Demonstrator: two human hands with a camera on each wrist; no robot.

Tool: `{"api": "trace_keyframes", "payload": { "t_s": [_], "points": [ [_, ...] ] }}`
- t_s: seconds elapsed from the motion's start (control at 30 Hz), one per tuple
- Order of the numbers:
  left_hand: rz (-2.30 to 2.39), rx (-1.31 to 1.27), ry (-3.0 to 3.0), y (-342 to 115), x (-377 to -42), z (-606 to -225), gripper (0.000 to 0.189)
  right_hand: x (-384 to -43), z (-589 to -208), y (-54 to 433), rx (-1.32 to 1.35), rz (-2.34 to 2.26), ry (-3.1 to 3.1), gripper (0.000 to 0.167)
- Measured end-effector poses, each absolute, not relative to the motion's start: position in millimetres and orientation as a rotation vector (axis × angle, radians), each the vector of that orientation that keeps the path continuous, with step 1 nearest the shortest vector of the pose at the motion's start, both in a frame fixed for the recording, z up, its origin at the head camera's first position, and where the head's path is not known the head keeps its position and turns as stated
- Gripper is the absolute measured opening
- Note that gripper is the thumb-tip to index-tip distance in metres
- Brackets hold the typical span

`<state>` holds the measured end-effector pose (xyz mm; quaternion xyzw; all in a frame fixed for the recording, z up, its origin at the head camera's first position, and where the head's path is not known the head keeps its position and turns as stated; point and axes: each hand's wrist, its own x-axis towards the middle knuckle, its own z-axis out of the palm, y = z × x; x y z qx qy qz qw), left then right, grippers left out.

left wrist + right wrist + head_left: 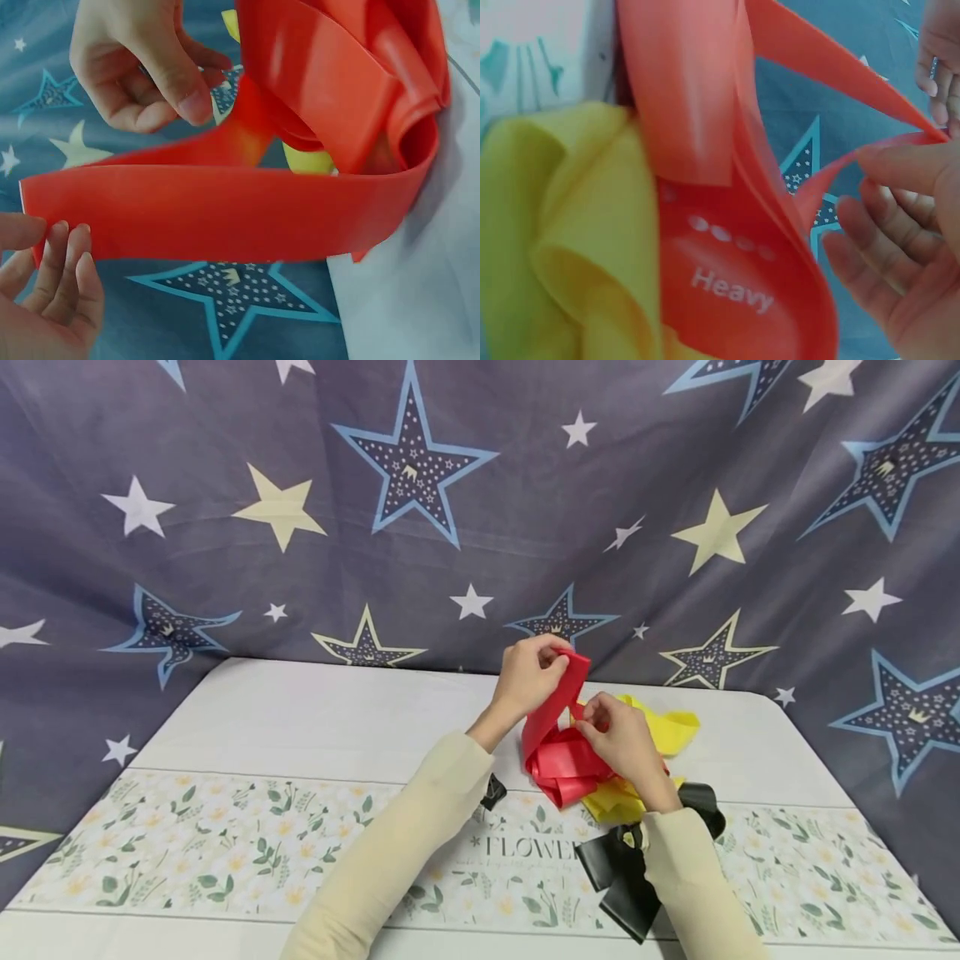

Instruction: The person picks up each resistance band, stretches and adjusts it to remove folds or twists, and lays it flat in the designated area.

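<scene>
Several loops of a red resistance band lie heaped on the table, and the word "Heavy" is printed on it in the right wrist view. My left hand pinches a raised loop of this band at its folded end, drawing it up from the heap. In the left wrist view that stretch runs flat from the fingers to the bunched part. My right hand is beside the raised loop, its fingers loosely bent, with nothing visible between thumb and fingertips. A yellow band lies crumpled behind and below the right hand.
A black band lies partly under the right forearm. Beside the left sleeve is a small black object. A flower-print strip crosses the white table, and a star-patterned cloth hangs behind.
</scene>
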<state>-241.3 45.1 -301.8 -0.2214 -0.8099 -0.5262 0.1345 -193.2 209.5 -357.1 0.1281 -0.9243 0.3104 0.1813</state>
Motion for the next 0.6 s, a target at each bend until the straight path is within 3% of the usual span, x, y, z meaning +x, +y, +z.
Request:
{"api": "trace_keyframes", "payload": {
  "t_s": [0.1,0.4,0.53,0.6],
  "points": [
    [-1.512,-0.568,-2.363,42.1,-244.3,-308.0,0.018,-192.4,-362.8,205.0,0.401,0.878,-2.657,0.013],
    [-1.509,-0.423,-2.405,36.6,-250.2,-318.5,0.018,-198.3,-370.2,182.2,0.57,0.6,-2.899,0.032],
    [-1.5,-0.377,-2.412,36.1,-251.9,-321.2,0.018,-198.0,-375.5,168.9,0.502,0.289,-2.996,0.044],
    [-1.494,-0.364,-2.416,35.9,-252.9,-322.6,0.018,-195.8,-377.1,165.8,0.436,0.159,-3.019,0.042]
  ]
}}
